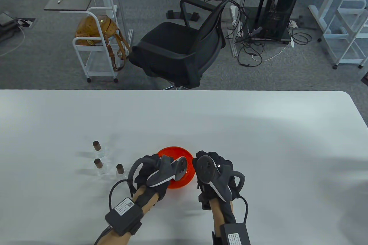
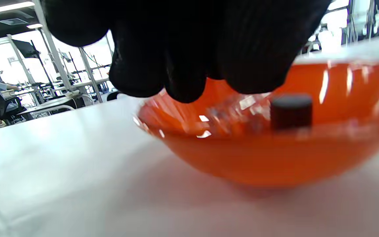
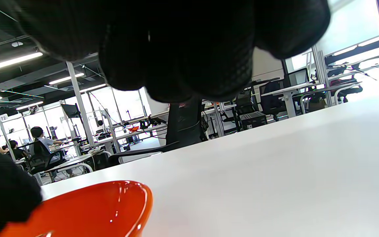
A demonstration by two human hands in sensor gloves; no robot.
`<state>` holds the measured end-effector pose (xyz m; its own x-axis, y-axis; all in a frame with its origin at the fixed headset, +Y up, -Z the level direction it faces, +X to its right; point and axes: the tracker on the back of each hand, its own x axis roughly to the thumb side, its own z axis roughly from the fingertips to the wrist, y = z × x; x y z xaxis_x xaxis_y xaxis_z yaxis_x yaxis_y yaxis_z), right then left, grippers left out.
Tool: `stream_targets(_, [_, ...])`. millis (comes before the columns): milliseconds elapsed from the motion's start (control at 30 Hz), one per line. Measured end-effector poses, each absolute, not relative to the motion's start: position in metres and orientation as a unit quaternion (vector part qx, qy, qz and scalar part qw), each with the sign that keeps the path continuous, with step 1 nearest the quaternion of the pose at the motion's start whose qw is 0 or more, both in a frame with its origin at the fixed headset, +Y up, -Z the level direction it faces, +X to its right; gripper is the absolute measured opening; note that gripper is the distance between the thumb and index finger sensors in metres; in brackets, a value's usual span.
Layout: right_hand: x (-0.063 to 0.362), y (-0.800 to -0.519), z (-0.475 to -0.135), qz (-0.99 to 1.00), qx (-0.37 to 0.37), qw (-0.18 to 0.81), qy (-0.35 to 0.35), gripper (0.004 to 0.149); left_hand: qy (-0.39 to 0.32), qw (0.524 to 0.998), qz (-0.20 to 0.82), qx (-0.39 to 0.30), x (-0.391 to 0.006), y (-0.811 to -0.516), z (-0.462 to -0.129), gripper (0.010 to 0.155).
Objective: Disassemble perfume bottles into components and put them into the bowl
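— Gripping anything? Your left hand [image 1: 156,174] hangs over the orange bowl [image 1: 184,153] with fingers bunched; I cannot tell whether they hold something.

— And what's left?

— Going left to right: three capped perfume bottles [image 1: 97,151] stand untouched, left of the bowl. Inside it, one dark cap [image 2: 291,110] and some blurred clear pieces. Your right hand [image 1: 214,174], just right of the bowl, looks curled; contents hidden.

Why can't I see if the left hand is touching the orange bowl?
Cannot tell. In the left wrist view the left hand hangs in front of the orange bowl, hiding any gap; the table view has its tracker covering the bowl's rim.
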<state>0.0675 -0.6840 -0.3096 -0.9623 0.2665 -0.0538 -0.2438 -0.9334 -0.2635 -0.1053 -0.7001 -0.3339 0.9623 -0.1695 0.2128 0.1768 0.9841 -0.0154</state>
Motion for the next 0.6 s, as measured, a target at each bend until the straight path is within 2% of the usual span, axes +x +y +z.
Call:
stream_targets(133, [0.066, -0.685, -0.31, 0.983, -0.04, 0.129, -0.128, 0.047, -0.063, 0.997, 0.016, 0.041, -0.164, -0.656, -0.325, 0.06])
stream_targets(200, [0.064, -0.685, -0.308, 0.983, -0.034, 0.128, -0.127, 0.047, -0.023, 0.995, 0.049, 0.081, -0.213, -0.633, -0.324, 0.059])
stream_targets(300, [0.06, -0.685, -0.307, 0.984, -0.028, 0.127, -0.125, 0.047, 0.049, 0.989, 0.08, 0.114, -0.284, -0.62, -0.333, 0.059])
stream_targets(433, [0.057, -0.687, -0.306, 0.984, -0.026, 0.132, -0.115, 0.047, 0.099, 0.987, 0.12, 0.049, -0.357, -0.648, -0.357, 0.062])
stream_targets(533, [0.055, -0.69, -0.307, 0.985, -0.026, 0.13, -0.107, 0.047, 0.101, 0.981, 0.16, -0.041, -0.383, -0.688, -0.377, 0.066])
stream_targets(600, [0.056, -0.69, -0.307, 0.986, -0.027, 0.129, -0.104, 0.047, 0.098, 0.975, 0.186, -0.078, -0.389, -0.706, -0.386, 0.069])
